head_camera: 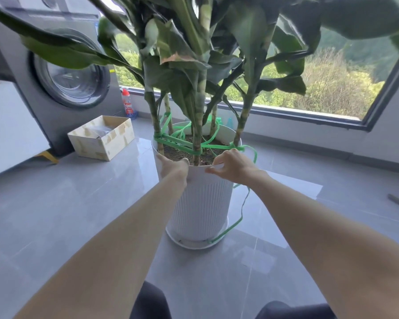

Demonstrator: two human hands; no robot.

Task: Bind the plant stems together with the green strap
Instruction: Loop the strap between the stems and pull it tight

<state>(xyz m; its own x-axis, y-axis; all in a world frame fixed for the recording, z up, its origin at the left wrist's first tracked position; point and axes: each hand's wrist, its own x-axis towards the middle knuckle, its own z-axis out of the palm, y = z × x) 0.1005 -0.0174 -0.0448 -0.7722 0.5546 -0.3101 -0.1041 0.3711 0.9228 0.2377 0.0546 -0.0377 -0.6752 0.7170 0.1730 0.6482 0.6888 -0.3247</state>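
Note:
A tall plant with several green stems grows from a white ribbed pot on a saucer. A green strap runs from stem to stem just above the soil, with loose loops inside the pot. Its free tail hangs down the pot's right side to the saucer. My left hand grips the pot's near rim, thumb over the edge. My right hand pinches the rim further right, right beside the strap; whether it also holds the strap I cannot tell.
A grey washing machine stands at the left, with an open cardboard box and a bottle on the tiled floor beside it. A large window lies behind the plant. My knees show at the bottom.

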